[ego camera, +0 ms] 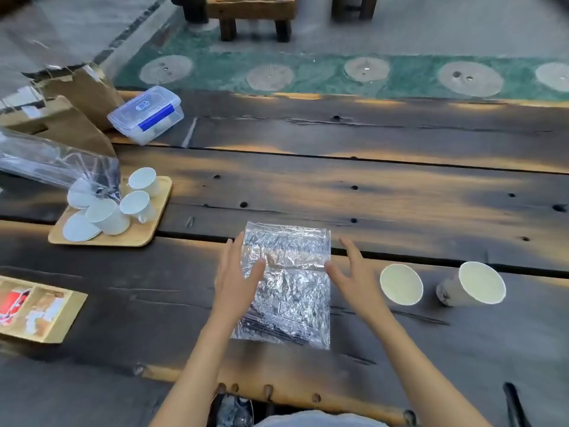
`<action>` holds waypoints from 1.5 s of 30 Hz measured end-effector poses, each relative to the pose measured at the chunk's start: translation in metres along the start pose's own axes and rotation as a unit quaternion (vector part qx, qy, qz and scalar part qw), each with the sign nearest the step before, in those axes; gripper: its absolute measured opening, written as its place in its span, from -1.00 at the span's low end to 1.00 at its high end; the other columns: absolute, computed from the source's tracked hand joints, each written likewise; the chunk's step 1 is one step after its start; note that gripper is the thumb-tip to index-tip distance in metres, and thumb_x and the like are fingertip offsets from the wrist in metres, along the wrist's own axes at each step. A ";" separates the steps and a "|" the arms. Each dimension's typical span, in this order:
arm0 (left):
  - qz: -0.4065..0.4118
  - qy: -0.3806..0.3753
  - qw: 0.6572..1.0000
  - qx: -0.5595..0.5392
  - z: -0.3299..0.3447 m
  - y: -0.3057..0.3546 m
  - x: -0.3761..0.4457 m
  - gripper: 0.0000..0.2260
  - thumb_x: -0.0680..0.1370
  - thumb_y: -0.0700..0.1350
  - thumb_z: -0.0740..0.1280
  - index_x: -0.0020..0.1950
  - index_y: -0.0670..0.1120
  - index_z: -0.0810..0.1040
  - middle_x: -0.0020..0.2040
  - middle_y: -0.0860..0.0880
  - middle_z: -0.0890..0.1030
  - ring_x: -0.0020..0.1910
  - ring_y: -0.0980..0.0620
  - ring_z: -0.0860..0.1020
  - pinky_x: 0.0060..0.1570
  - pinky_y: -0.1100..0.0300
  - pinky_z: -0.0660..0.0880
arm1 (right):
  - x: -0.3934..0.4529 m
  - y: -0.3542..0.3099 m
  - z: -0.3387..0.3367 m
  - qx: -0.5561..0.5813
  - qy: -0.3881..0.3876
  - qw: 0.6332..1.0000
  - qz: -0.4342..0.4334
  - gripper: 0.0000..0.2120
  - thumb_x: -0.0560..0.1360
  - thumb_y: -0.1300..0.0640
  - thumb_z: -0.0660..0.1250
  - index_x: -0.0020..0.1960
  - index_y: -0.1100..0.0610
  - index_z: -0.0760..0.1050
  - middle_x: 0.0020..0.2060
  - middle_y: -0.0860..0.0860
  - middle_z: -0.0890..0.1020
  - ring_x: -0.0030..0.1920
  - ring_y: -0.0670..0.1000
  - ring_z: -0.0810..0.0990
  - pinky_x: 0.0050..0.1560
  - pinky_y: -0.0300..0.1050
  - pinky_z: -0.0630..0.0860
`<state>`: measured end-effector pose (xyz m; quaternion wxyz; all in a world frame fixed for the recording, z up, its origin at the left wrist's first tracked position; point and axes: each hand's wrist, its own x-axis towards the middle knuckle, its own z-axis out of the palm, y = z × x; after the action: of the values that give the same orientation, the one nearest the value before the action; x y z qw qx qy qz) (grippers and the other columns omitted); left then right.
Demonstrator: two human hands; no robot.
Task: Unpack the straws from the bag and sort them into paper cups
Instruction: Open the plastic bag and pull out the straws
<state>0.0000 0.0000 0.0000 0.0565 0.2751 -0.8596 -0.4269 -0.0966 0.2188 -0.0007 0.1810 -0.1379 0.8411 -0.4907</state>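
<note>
Neither hand grasps anything; the left hand lies with straight fingers on the left side of the clear plastic bag, thumb resting on the film, while the right hand spreads relaxed fingers at the bag's right edge, thumb tip touching or just beside it; the bag lies flat on the dark wooden table, near the table's front edge, midway along it; dark straws show through the film at the bag's near end; two paper cups stand to the right of the bag, toward the front right corner, mouths tilted to the camera. I judge this the opening step: bag steadied, not yet opened; next comes finding the mouth and parting it. The crumpled, shiny film hides the straw count and where the opening lies.
</note>
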 end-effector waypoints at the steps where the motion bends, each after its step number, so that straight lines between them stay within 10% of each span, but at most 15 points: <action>1: -0.022 -0.016 0.999 -0.044 -0.001 -0.005 0.011 -0.41 0.59 0.19 0.23 0.57 0.24 0.05 0.60 0.08 0.10 0.56 0.04 0.11 0.45 -0.10 0.15 | 0.011 0.002 0.005 0.014 0.014 0.999 0.030 -0.41 0.58 0.01 0.30 0.55 0.02 0.16 0.51 -0.04 0.29 0.48 -0.08 0.25 0.42 -0.13 0.19; 16: -0.262 -0.076 0.957 -0.102 0.036 -0.069 0.171 -0.55 0.62 -0.07 0.25 0.49 -0.08 0.26 0.41 -0.12 0.41 0.28 -0.08 0.44 0.19 0.06 0.40 | 0.150 0.082 0.048 0.073 0.069 0.945 0.313 -0.52 0.56 0.22 0.31 0.44 0.28 0.30 0.36 0.20 0.47 0.35 0.16 0.44 0.32 -0.03 0.33; 19: -0.274 -0.060 0.956 -0.087 0.045 -0.077 0.188 -0.61 0.62 -0.12 0.24 0.44 -0.11 0.32 0.29 -0.09 0.48 -0.04 0.07 0.51 -0.14 0.20 0.46 | 0.167 0.095 0.055 0.080 0.076 0.938 0.327 -0.55 0.55 0.24 0.31 0.40 0.27 0.33 0.29 0.21 0.51 0.24 0.19 0.52 0.28 0.08 0.45; 22: -0.281 -0.048 0.955 -0.085 0.052 -0.083 0.199 -0.64 0.60 -0.11 0.28 0.39 -0.09 0.38 0.22 -0.07 0.51 -0.20 0.06 0.52 -0.26 0.19 0.46 | 0.176 0.101 0.060 0.122 0.064 0.931 0.337 -0.62 0.53 0.31 0.28 0.33 0.23 0.33 0.14 0.21 0.55 -0.17 0.10 0.59 -0.28 -0.01 0.55; 30: -0.276 -0.017 0.947 -0.162 0.045 -0.083 0.197 -0.88 0.53 -0.17 0.32 -0.20 -0.14 0.58 -0.33 -0.07 0.57 -0.30 -0.03 0.48 -0.28 0.13 0.42 | 0.162 0.082 0.053 0.205 0.115 0.920 0.313 -0.67 0.51 0.38 0.29 0.22 0.16 0.38 -0.27 0.09 0.57 -0.43 -0.01 0.48 -0.54 -0.30 0.36; 45: -0.168 0.005 0.932 -0.322 -0.038 -0.036 0.056 -0.85 0.59 -0.26 0.30 -0.12 -0.26 0.61 -0.29 -0.14 0.59 -0.33 0.02 0.49 -0.32 0.33 0.48 | 0.024 0.001 0.002 0.202 0.139 0.959 0.139 -0.72 0.53 0.41 0.24 0.05 0.05 0.41 -0.35 0.08 0.60 -0.41 0.04 0.50 -0.34 -0.07 0.45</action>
<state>-0.0195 -0.0731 -0.0111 0.0736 0.3845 -0.6172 -0.6825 -0.1172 0.2074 -0.0067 0.1523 0.0894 0.7522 -0.6349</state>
